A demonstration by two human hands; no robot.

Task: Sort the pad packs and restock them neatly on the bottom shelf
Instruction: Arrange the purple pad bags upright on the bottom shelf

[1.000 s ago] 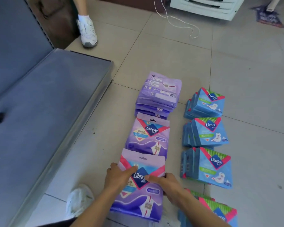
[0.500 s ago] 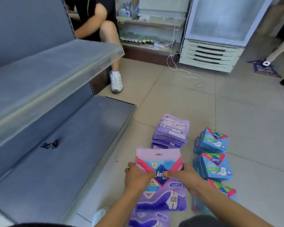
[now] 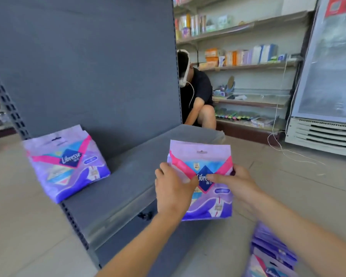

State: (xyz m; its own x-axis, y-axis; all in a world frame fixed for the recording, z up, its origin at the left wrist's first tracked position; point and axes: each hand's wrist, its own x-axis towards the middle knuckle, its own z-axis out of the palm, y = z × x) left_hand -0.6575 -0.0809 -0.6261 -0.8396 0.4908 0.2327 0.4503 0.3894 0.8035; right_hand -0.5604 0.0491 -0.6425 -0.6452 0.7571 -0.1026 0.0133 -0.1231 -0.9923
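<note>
I hold a purple Libresse pad pack [image 3: 201, 154] upright with both hands, over the front edge of a grey shelf board [image 3: 128, 176]. My left hand [image 3: 174, 188] grips its left side and my right hand [image 3: 236, 184] its right side, with fingers across the front. More purple packs [image 3: 68, 164] of the same kind stand leaning on the board's left end, against the grey back panel [image 3: 88, 66]. Below the board's lip a lower, darker shelf part [image 3: 164, 240] shows. Several purple packs [image 3: 272, 254] lie stacked on the floor at lower right, blurred.
A person in a black shirt [image 3: 198, 100] crouches behind the shelf unit's far end. A glass-door fridge [image 3: 328, 76] stands at the right, with a white cable [image 3: 288, 152] trailing on the tiled floor. Wall shelves with goods [image 3: 248, 56] fill the back.
Both hands lifted the purple pack off the floor row and carried it up and left toward the shelf. My view swung up from the floor, and the blue packs left the frame.
</note>
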